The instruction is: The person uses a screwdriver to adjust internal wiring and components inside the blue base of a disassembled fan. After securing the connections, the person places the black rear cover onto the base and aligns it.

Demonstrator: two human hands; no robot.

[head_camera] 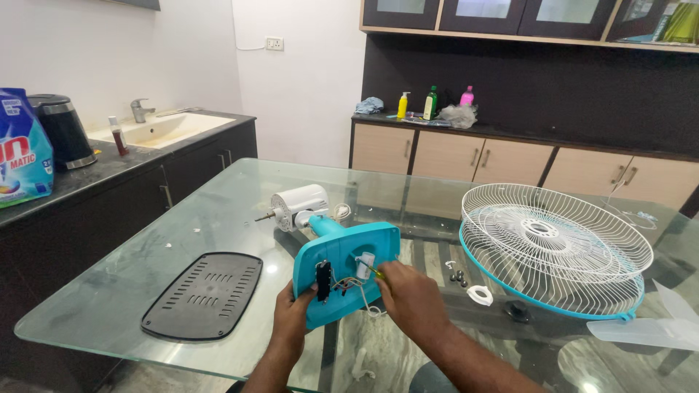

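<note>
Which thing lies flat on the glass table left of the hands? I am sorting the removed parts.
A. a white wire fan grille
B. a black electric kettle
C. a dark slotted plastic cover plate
C: the dark slotted plastic cover plate lies flat on the glass table, left of the left hand.

At a glass table, a person's left hand grips the lower edge of a turquoise fan base tipped on its side — its underside open, wires showing. The right hand presses a screwdriver into the cavity beside a small white part. The white motor housing lies just behind. A black base cover rests flat to the left; white wire fan guards with a turquoise rim sit to the right, loose screws between.
</note>
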